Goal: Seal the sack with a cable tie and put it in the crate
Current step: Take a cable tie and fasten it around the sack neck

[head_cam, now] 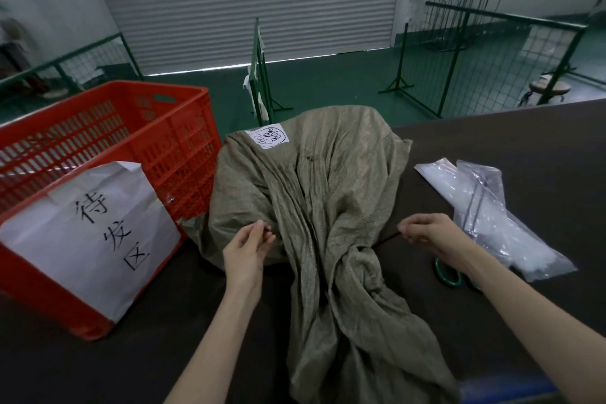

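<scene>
Loose gathered mouth of the olive-green woven fabric sack (328, 223) spills toward the camera across the dark tabletop (492, 147), bulging body further back, white handwritten label (271, 138) near its top. Neck cinched between both hands. Red perforated plastic crate (108, 147) stands on the table just left of the sack, a large white paper sheet with black characters (88, 233) hung over its near wall. Clear crinkled plastic bags (488, 216) lie right of the sack. Left hand (244, 251) against the sack's left side, fingertips pinched on one end of the thin black cable tie (387, 238). Right hand (433, 236) closed on the tie's other end, strap running to the neck. Green-handled scissors (447, 274) partly hidden under the right wrist.
</scene>
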The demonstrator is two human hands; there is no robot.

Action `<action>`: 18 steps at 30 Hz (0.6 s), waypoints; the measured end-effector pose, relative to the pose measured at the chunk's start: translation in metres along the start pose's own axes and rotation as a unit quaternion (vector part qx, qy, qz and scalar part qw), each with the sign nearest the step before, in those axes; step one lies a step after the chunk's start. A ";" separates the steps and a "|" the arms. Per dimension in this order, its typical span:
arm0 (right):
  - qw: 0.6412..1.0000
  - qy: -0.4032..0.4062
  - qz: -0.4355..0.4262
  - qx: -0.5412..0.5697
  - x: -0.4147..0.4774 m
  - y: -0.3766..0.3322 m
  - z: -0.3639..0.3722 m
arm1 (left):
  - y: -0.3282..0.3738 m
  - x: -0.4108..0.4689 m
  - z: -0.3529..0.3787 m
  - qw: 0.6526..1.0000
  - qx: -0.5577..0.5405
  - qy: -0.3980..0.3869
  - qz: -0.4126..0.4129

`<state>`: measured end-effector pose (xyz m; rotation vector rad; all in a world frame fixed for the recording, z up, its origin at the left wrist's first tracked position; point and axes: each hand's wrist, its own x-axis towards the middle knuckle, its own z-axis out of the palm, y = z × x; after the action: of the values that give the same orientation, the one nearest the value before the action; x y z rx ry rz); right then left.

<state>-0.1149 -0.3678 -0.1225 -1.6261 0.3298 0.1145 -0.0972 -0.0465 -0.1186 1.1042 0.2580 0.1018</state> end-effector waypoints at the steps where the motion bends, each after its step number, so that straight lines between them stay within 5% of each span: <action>1: 0.999 -0.012 0.006 0.045 0.000 -0.004 0.003 | 0.001 -0.001 0.004 1.000 -0.004 -0.018 0.005; 6: 0.991 -0.035 -0.055 0.115 0.000 -0.023 0.025 | 0.008 -0.005 0.022 0.994 0.035 -0.090 0.045; 12: 0.966 -0.017 -0.252 -0.053 -0.002 -0.052 0.052 | 0.020 -0.003 0.047 0.977 0.118 -0.115 0.133; 18: 0.926 -0.032 -0.353 -0.133 0.009 -0.071 0.079 | 0.024 0.003 0.073 0.968 0.135 -0.173 0.119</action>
<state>-0.0764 -0.2878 -0.0641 -1.9129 -0.3495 -0.3513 -0.0742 -0.0985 -0.0669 1.3985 -0.1816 0.0863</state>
